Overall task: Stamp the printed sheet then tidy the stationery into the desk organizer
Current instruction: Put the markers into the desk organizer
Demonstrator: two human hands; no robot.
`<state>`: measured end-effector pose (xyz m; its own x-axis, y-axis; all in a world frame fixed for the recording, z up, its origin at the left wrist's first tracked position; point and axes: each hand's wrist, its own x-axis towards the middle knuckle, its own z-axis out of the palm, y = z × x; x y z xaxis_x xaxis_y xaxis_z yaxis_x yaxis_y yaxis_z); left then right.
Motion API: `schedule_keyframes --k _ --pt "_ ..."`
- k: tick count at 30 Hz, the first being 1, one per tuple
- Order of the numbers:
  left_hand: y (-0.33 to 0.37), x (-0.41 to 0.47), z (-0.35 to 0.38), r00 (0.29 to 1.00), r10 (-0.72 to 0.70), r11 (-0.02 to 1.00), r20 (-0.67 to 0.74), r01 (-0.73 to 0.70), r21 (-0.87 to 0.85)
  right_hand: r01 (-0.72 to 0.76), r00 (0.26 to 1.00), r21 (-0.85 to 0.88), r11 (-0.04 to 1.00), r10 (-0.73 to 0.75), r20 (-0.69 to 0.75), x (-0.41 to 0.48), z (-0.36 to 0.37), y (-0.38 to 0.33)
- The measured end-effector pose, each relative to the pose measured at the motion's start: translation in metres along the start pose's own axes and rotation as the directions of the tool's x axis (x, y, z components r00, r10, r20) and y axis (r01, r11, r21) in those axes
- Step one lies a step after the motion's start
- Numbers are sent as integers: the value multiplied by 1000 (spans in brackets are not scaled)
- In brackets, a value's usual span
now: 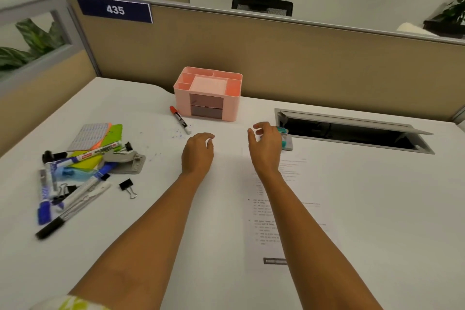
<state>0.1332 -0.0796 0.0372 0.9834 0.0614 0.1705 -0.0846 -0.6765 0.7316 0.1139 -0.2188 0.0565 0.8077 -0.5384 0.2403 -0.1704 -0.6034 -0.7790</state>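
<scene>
Grips both out ahead of you over the white bench — your left grip hovers with fingers loosely curled and nothing in it, while your right grip is half-wide, thumb apart from the fingers, also holding nothing. The stamp, teal on a grey base, stands just beside that right grip on its outer side, partly hidden behind it. The printed sheet lies flat under your right forearm. The pink desk organizer stands further off near the partition, with a red marker lying just left of it. Off to your left there's a heap — blue markers, green sticky notes, a grey metal tool and a black pen, with a black binder clip a little apart.
</scene>
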Motion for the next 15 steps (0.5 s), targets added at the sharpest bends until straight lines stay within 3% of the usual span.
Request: schedule_keyframes --k 9,15 --pt "-60 40 -83 998 -38 993 -46 43 110 72 994 -35 997 -69 83 -20 68 -60" --pt "-111 64 -126 996 -88 983 -23 91 157 90 975 -97 991 -68 210 -21 127 -92"
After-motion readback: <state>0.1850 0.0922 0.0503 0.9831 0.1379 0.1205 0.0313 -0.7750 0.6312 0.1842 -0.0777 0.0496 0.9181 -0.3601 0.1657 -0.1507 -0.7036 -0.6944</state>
